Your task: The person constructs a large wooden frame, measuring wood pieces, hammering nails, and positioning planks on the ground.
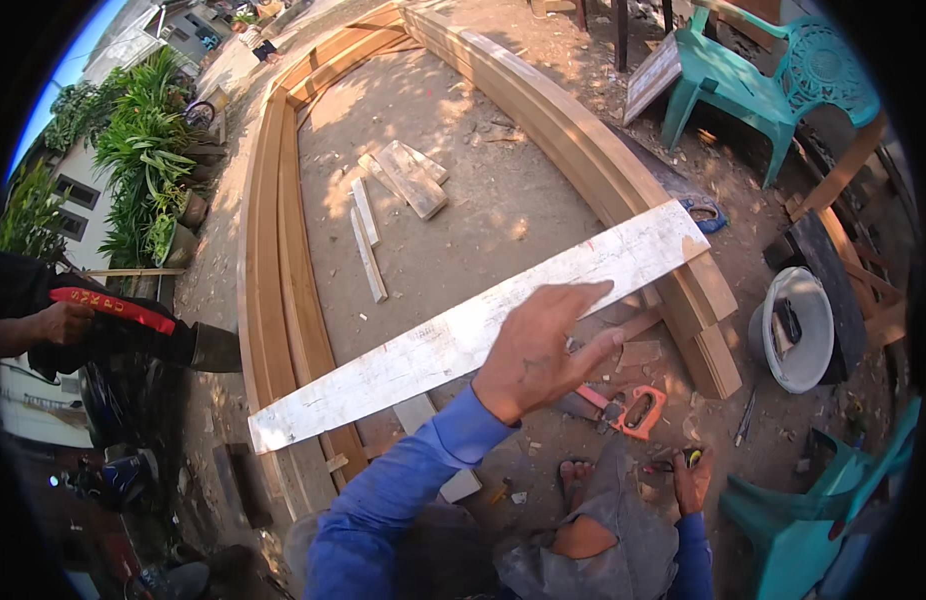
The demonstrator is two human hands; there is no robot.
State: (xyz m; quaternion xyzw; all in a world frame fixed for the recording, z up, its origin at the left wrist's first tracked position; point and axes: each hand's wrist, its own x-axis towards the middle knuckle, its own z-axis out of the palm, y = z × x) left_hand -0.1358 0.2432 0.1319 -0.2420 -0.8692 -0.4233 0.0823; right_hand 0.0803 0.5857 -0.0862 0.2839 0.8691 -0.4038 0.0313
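A long white-painted board (453,335) lies crosswise over the two long sides of a brown wooden frame (268,250). Above the board's right half I hold my left hand (548,350) open, fingers stretched to the right and thumb apart; whether it touches the board I cannot tell. Low on the right, beside my knee, my right hand (693,482) is closed round a small yellow-and-black tool (694,457), too small to name surely. An orange-handled handsaw (638,412) lies just past my left hand, its blade partly hidden under it.
Wood offcuts (413,180) lie on the ground inside the frame. To the right stand a grey bucket (795,335) and a green plastic chair (753,95); a blue-handled tool (705,214) lies near the frame. At the left, another person's hand (63,322) is beside a red strip.
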